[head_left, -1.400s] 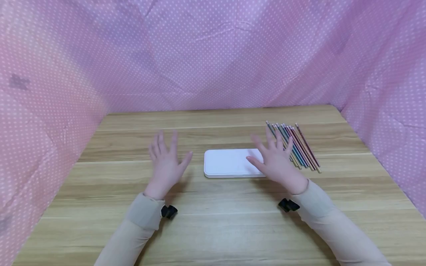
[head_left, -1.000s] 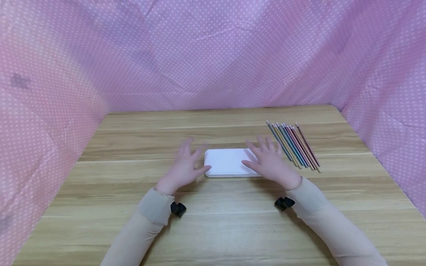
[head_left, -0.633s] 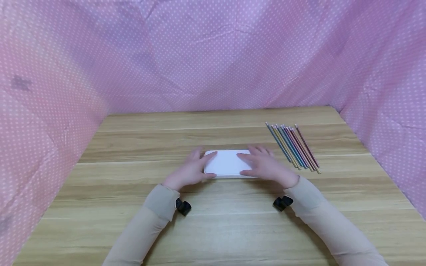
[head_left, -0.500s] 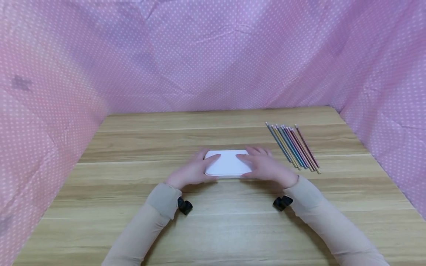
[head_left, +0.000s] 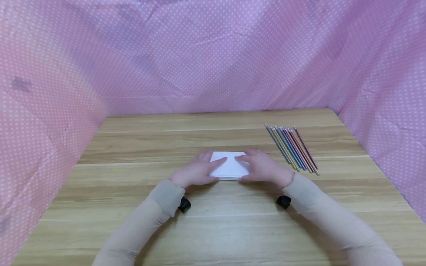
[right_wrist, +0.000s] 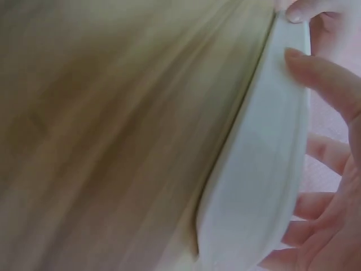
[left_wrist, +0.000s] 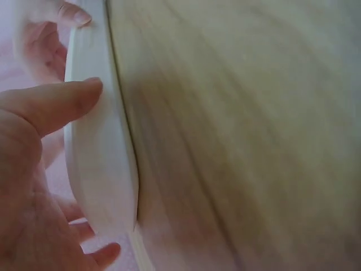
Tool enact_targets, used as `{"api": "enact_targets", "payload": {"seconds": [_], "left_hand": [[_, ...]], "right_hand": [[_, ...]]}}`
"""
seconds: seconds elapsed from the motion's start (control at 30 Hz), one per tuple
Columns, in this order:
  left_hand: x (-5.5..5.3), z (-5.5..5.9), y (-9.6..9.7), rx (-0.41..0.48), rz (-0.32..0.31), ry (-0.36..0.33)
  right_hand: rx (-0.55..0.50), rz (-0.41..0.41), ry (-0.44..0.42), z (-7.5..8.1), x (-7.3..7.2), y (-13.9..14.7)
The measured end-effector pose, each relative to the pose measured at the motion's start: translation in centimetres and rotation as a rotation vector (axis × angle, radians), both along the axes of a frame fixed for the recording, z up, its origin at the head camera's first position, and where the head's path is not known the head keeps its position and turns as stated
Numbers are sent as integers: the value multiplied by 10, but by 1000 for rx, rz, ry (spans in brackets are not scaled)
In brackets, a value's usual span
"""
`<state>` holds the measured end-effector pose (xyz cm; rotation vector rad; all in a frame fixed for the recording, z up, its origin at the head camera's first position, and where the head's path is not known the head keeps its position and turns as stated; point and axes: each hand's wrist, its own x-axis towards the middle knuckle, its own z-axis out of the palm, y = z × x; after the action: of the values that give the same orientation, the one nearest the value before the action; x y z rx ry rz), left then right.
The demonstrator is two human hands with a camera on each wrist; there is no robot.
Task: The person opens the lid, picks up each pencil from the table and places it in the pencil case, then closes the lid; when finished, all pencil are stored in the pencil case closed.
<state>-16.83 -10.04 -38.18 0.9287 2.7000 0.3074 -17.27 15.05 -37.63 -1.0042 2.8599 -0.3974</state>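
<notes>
A flat white case with rounded corners lies on the table in the middle of the head view. My left hand grips its left end, and my right hand grips its right end. In the left wrist view, the thumb presses the near side wall of the white case, with the other fingers behind it. The right wrist view has the right thumb likewise on the near wall of the case, fingers on the far side. Both ends of the case are hidden under the hands in the head view.
Several pencils in blue, gold, pink and dark red lie slanted side by side, right of the case. The wooden table backs onto a pink dotted cloth that also hangs at both sides.
Both hands have come inward from above the table, the left one moving farthest to the right. They have taken hold of the white case's two ends. The pencils have stayed put.
</notes>
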Motion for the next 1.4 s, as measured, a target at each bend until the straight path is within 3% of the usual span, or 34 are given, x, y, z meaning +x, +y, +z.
{"api": "enact_targets", "payload": {"seconds": [0.33,0.6,0.83,1.1,1.4], "left_hand": [[-5,0,9,-90,-130,143],[-6,-2,10,-109,-168,235],[-8,-3,12,-72,-155,321],[-8,-1,16,-66,-133,308],[-9,2,18,-55,-122,305]], "right_hand": [[16,62,64,-2,0,3],[15,89,44,-5,-2,6],[-55,73,52,-8,-4,4],[-91,43,-3,-5,-4,4],[-100,94,42,-2,-10,5]]}}
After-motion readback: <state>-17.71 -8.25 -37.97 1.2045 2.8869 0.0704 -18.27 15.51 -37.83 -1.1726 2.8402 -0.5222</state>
